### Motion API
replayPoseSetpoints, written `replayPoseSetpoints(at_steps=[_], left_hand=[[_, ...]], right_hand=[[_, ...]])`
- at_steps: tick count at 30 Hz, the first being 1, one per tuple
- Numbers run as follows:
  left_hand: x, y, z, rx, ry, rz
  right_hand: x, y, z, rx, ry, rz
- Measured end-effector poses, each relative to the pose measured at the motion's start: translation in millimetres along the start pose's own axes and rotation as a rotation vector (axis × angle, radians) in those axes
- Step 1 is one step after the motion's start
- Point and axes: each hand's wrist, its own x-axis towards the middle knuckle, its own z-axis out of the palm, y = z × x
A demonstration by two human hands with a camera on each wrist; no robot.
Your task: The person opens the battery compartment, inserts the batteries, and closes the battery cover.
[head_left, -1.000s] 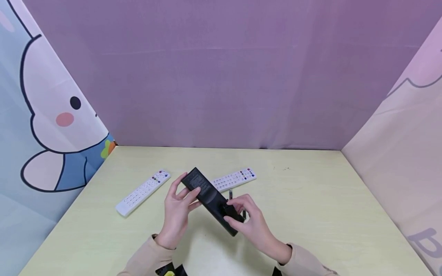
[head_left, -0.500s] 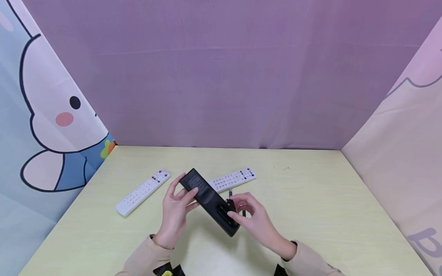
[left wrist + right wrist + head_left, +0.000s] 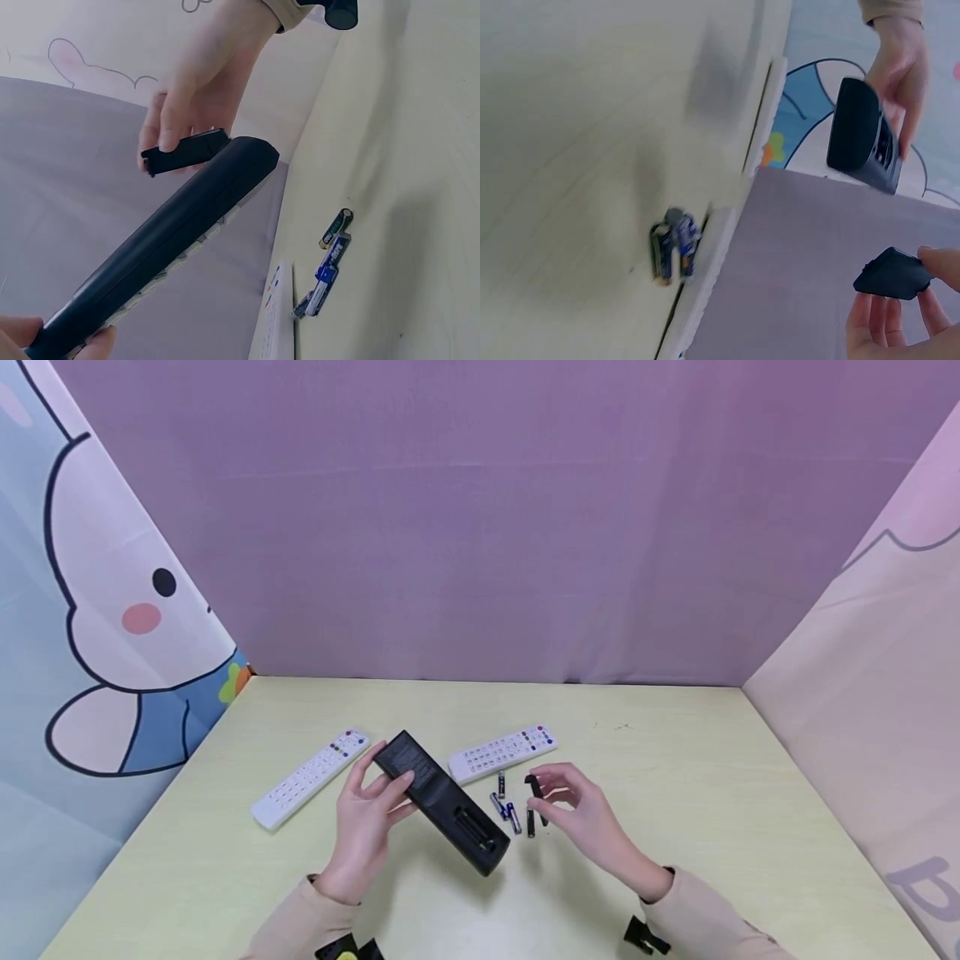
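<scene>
My left hand [image 3: 362, 835] grips the upper end of a black remote control [image 3: 444, 800], its back turned up and tilted above the table. The battery compartment [image 3: 476, 828] near its lower end lies uncovered; whether batteries sit inside I cannot tell. To the right of the remote, my right hand [image 3: 592, 827] pinches the small black battery cover [image 3: 892, 274] between thumb and fingers, apart from the remote in the head view. Several loose batteries [image 3: 513, 818] lie on the table between the hands, some blue and silver, others dark.
One white remote control [image 3: 311, 781] lies face up on the left of the pale table [image 3: 675, 793]. Another white remote control [image 3: 502, 753] lies behind the batteries. A purple cloth [image 3: 480, 527] hangs along the back edge, with printed cloths at both sides.
The battery cover has come off the black remote and moved right with my right hand. The left hand has shifted the remote slightly left, so the batteries now show.
</scene>
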Motion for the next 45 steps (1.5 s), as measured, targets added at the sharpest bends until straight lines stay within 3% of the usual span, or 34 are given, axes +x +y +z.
replayPoseSetpoints(at_steps=[6,10,16,26,45], left_hand=[[0.2,1.8,-9.1,0.003,0.008,0.0],[0.6,3.7,-15.3,0.006,0.023,-0.014],[1.8,6.5,-24.1,0.018,0.044,-0.032],[2.4,10.4,-36.0,0.03,0.048,-0.046],[0.6,13.6,-51.0,0.049,0.075,-0.085]], right_hand=[[3.7,10,-14,-0.077,-0.008,0.06],[5.8,18,-22,-0.131,-0.055,0.097],[7.7,34,-32,-0.212,-0.149,0.096],[11.0,55,-47,-0.305,-0.225,0.106],[19.2,77,-53,-0.428,-0.324,0.165]])
